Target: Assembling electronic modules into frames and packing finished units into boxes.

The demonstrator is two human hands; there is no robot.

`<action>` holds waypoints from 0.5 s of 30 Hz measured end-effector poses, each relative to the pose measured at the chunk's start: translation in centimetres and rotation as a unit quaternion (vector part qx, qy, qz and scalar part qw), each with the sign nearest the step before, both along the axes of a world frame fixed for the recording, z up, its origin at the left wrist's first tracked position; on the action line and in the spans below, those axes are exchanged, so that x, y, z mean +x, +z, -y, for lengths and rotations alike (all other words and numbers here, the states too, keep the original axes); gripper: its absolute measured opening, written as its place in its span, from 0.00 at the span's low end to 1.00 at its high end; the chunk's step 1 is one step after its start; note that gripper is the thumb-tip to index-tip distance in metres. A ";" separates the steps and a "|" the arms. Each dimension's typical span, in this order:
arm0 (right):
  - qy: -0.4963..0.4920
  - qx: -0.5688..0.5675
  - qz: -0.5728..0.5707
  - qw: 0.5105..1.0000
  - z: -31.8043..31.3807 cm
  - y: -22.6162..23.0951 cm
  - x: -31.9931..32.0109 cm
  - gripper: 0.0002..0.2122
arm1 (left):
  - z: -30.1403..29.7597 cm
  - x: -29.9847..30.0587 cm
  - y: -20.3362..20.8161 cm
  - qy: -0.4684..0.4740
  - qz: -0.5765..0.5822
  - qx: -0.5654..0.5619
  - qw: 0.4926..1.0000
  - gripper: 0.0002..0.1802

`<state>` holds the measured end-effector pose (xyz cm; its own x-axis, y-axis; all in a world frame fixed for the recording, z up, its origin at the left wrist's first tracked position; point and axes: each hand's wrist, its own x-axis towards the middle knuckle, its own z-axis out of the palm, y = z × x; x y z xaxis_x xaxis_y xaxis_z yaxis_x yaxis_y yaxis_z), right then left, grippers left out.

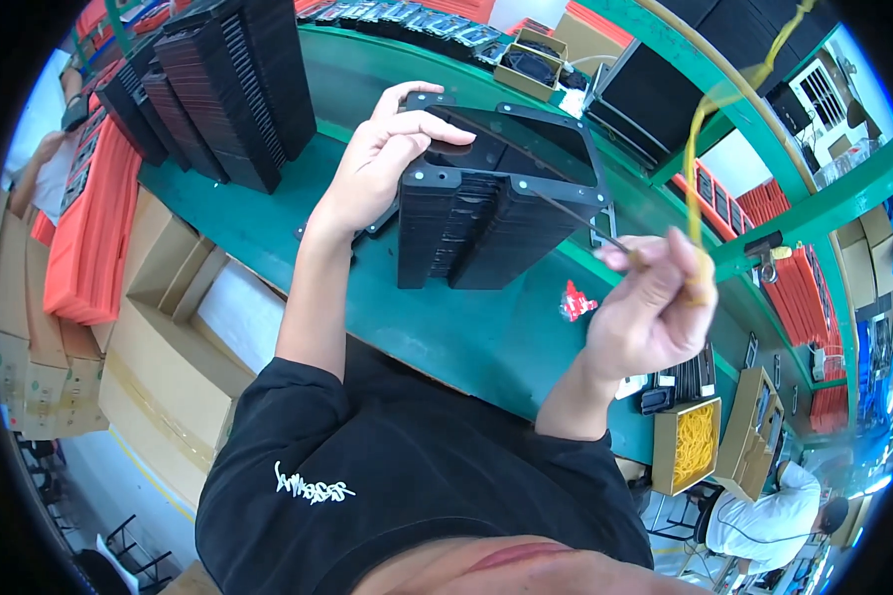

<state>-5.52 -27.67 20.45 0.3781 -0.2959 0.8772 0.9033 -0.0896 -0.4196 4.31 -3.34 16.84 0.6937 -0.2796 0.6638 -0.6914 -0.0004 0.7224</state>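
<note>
A tall stack of black plastic frames (429, 233) stands on the green workbench (367, 322) in front of me. The top black frame (432, 178) has a dark glossy panel inside and round metal spots at its corners. My left hand (372, 164) holds its left side, one finger reaching over the panel. My right hand (655, 307) is closed around a slim metal rod tool (575, 214), whose tip meets the frame's near edge. The fingers hide its handle end. A yellow cord (693, 164) hangs from above down to my right hand.
More black stacks (223, 94) stand at the back left. A small red-and-clear packet (575, 300) lies right of the frames. Green shelving (764, 243) rises on the right. A box of yellow bands (698, 444) stands lower right; an open carton (169, 367) sits left. Other people work nearby.
</note>
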 end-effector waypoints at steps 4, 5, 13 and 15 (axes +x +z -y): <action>-0.112 -0.148 -0.015 0.982 -1.1 -1.9 1.1 0.08 | -0.5 -0.3 0.2 0.002 0.020 0.029 0.999 0.19; -0.099 -0.142 -0.021 0.985 -1.5 -2.2 1.5 0.07 | -0.6 -0.4 0.4 0.013 0.033 0.048 0.998 0.20; -0.071 -0.321 0.118 0.937 -3.1 -1.7 1.5 0.05 | -1.0 -0.7 1.2 0.076 0.061 0.120 0.988 0.30; -0.032 -0.325 0.142 0.934 -3.5 -1.1 2.3 0.06 | -1.0 -0.3 1.5 0.088 0.067 0.133 0.985 0.30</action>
